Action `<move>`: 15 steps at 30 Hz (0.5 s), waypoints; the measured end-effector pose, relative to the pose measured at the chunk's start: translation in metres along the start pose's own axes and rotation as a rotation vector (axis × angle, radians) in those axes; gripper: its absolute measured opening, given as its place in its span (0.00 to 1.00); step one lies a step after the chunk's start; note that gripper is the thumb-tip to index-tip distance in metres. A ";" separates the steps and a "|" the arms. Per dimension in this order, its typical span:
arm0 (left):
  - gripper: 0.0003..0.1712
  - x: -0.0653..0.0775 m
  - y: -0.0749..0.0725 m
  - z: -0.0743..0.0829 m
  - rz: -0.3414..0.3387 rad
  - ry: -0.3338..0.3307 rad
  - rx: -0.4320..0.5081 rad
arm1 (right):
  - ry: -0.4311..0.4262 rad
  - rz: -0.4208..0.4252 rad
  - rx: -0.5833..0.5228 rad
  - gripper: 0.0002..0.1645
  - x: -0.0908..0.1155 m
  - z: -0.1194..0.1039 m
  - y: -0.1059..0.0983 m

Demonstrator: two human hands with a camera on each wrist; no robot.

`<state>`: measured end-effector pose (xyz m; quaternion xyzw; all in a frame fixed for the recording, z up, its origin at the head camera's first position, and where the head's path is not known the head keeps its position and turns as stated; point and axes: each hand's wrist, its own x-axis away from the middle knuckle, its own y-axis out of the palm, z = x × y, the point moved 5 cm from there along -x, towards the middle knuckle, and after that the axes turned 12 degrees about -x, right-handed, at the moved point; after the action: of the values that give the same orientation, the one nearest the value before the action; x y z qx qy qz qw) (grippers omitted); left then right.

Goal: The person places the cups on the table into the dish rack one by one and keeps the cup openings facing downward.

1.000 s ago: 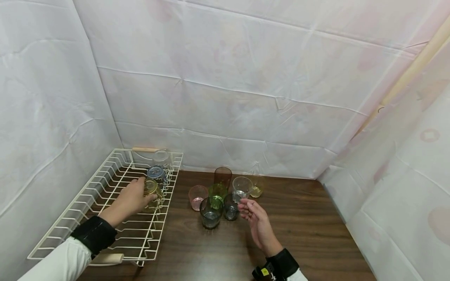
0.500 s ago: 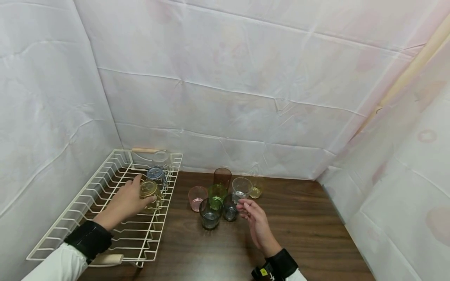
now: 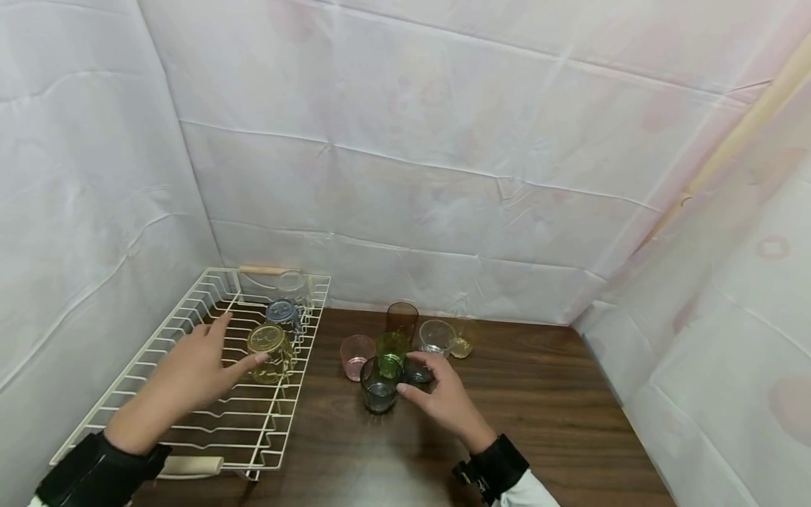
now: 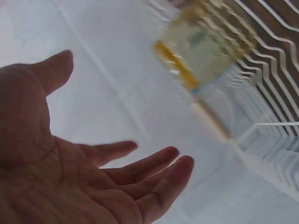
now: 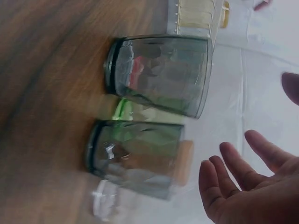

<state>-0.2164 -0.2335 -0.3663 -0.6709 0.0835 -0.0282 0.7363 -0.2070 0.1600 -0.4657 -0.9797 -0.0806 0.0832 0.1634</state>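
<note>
An upside-down yellow glass (image 3: pixel 267 345) stands in the white wire dish rack (image 3: pixel 281 451). Just left of it is my left hand (image 3: pixel 190 366), thumb and fingers spread and holding nothing; the left wrist view shows a gap between the hand and the blurred yellow glass (image 4: pixel 205 44). Over the tabletop, my right hand (image 3: pixel 443 398) is spread beside two grey glasses, a front one (image 3: pixel 379 394) and one (image 3: pixel 418 374) partly hidden behind its fingers. In the right wrist view both grey glasses, the upper (image 5: pixel 163 70) and lower (image 5: pixel 135 149), stand apart from the fingers.
Behind the yellow glass, a blue glass (image 3: pixel 281 314) and a clear glass (image 3: pixel 291 284) are also in the rack. A pink glass (image 3: pixel 356 358), green glass (image 3: pixel 393 346), brown glass (image 3: pixel 402 318), clear tumbler (image 3: pixel 437 334) and pale yellow glass (image 3: pixel 464 341) cluster on the wooden table (image 3: pixel 538 394).
My left hand has come off the yellow glass and drawn back to the left, its fingers spreading. My right hand has shifted left toward the grey glasses, and its curled fingers have opened out.
</note>
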 end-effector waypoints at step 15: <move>0.53 0.058 0.003 0.071 0.127 0.073 0.091 | -0.084 -0.348 0.619 0.56 -0.020 -0.020 0.052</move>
<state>-0.1477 -0.1726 -0.3680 -0.6288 0.1510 -0.0097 0.7627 -0.2154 0.1019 -0.4612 -0.8512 -0.2237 0.1147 0.4608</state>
